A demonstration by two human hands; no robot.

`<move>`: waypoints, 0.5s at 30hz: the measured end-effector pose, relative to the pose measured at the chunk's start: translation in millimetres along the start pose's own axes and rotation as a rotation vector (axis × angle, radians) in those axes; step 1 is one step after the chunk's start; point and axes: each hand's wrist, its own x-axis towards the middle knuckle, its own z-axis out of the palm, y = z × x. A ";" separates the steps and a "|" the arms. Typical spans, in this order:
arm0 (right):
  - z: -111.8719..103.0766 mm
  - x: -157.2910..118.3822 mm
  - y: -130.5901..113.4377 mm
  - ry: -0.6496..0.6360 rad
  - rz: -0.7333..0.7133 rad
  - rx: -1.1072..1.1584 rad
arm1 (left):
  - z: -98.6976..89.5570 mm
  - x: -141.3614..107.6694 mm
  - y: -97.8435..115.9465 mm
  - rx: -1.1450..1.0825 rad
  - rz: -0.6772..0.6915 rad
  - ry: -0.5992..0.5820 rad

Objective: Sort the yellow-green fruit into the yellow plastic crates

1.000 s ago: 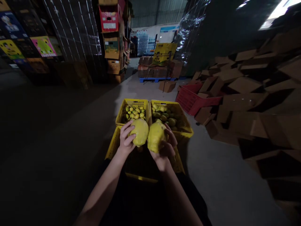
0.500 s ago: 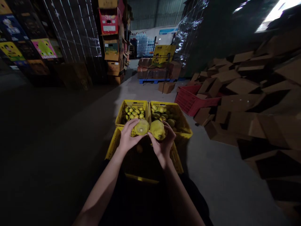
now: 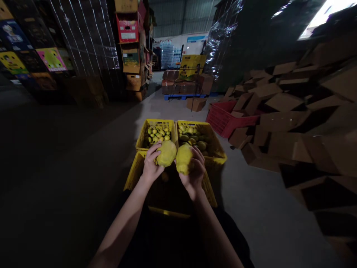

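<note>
Above the near crate (image 3: 133, 175), the left hand (image 3: 151, 163) is gripping the left fruit (image 3: 166, 153) and the right hand (image 3: 196, 169) is gripping the right fruit (image 3: 184, 160), side by side. Both are now showing their flanks instead of the ends they were showing a moment ago; the hands seem to be turning them, not releasing them. Beyond, the back left crate (image 3: 141, 136) and back right crate (image 3: 219, 150) are holding more fruit.

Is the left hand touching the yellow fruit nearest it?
Touching: the head view shows the left hand with its fingers curled over the side of the yellow fruit.
</note>
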 end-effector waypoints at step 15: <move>3.5 20.1 -28.8 0.030 0.644 0.358 | 9.5 30.8 27.5 -0.537 -1.200 0.143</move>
